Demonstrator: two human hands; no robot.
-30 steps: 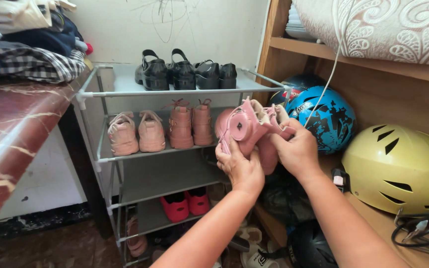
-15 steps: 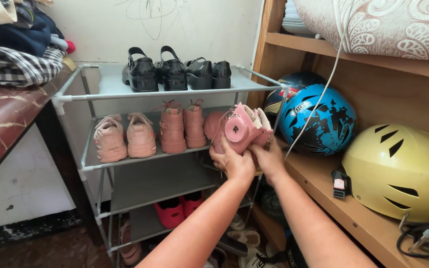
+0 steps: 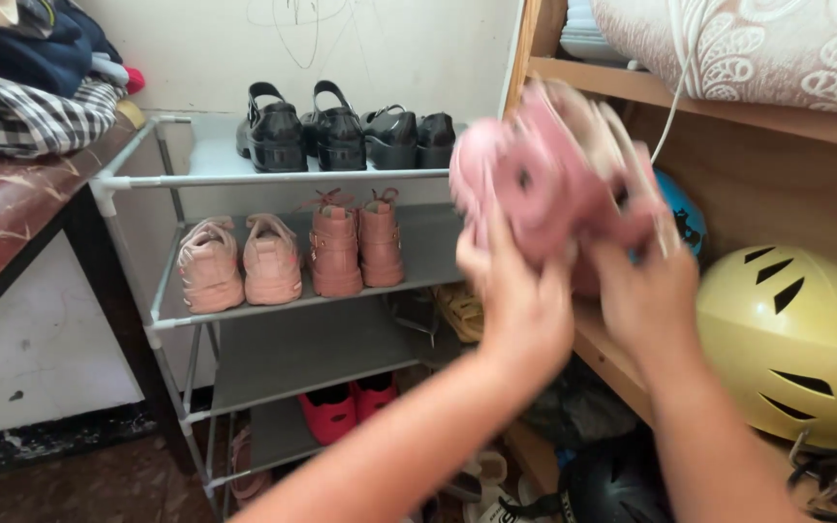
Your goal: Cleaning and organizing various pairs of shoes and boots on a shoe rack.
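Observation:
Both my hands hold a pair of pink shoes point(image 3: 554, 179), blurred by motion, raised in front of the wooden shelf. My left hand point(image 3: 515, 300) grips them from below on the left, my right hand point(image 3: 646, 300) from below on the right. Beside them stands a grey shoe rack point(image 3: 273, 179). Its top shelf carries black shoes point(image 3: 341, 136). The second shelf holds pale pink sneakers point(image 3: 239, 261) and pink boots point(image 3: 351, 242), with bare room at its right end. Red shoes point(image 3: 351, 402) lie lower down.
A wooden shelf unit point(image 3: 632, 92) on the right holds a yellow helmet point(image 3: 806, 339), a blue helmet point(image 3: 680, 218) partly hidden by the shoes, and a patterned pillow point(image 3: 767, 48). A marble-topped counter point(image 3: 2, 223) with folded clothes point(image 3: 31, 77) stands at left. More shoes lie on the floor.
My hands lifted the pink shoes up and rightward, away from the rack's second shelf toward the wooden shelf; they now look blurred and closer to the camera.

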